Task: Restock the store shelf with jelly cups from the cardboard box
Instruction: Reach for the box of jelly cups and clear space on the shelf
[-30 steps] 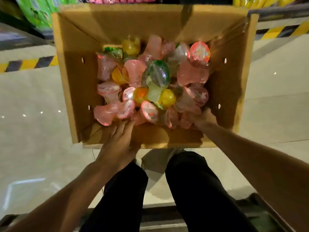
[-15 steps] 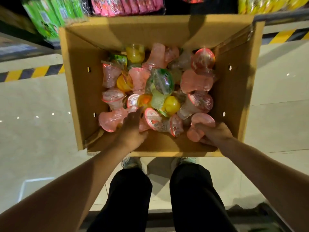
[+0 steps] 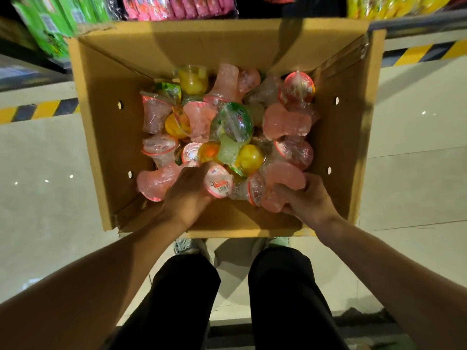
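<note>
An open cardboard box [image 3: 106, 137] stands on the floor in front of me, holding several jelly cups in pink, yellow and green. My left hand [image 3: 188, 192] is inside the box near its front wall, its fingers curled round a pink jelly cup [image 3: 218, 184] whose printed lid faces me. My right hand [image 3: 307, 198] grips another pink jelly cup [image 3: 284, 181] at the front right of the pile. A green-lidded cup [image 3: 236, 121] lies in the middle of the pile.
The store shelf runs along the top edge, with green packs [image 3: 50, 21], pink packs [image 3: 177, 6] and yellow packs [image 3: 394, 5]. A yellow-black stripe [image 3: 38, 109] marks the floor at the shelf base. My legs and shoes [image 3: 188, 246] stand right behind the box.
Both hands have gone deeper into the box. The left hand moved from the front wall onto a pink cup and closed on it; the right hand lifted its pink cup slightly.
</note>
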### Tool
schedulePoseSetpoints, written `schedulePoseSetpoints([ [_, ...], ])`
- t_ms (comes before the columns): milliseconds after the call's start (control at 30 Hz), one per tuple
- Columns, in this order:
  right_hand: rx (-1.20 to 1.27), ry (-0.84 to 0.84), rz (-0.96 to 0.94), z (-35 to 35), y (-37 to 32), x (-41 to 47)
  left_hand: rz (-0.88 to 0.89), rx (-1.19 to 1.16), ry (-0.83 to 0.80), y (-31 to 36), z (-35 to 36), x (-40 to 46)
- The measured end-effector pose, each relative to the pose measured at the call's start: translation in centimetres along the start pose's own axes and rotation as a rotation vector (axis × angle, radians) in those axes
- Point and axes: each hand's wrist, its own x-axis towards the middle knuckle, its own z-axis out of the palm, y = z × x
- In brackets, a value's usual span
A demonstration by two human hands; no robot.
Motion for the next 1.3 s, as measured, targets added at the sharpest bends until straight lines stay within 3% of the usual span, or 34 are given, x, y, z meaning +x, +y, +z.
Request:
schedulePoseSetpoints([
  [200, 0.098, -0.025, -0.24, -0.4, -5.6, -8.7, -0.103, -0.505, 0.11, 6.5, -10.5, -6.5],
  [500, 0.248, -0.07, -0.583, -5.9, -18.5, -34.5, 0.058, -0.813, 0.195, 20.1, -32.6, -22.5],
  [833, 0.245, 0.074, -0.986, -14.3, -27.3, -60.0, 0.397, -0.774, 0.306, 32.5, -49.2, -37.6],
  [1067, 0.191, 0.08, -1.247, -23.5, -31.5, -67.1, 0.583, -0.827, 0.426, 43.6, -53.2, -42.3],
  [1300, 0.057, 0.096, -1.519, -37.8, -35.1, -71.4, 0.738, -0.75, 0.599, 59.1, -53.4, -45.1],
])
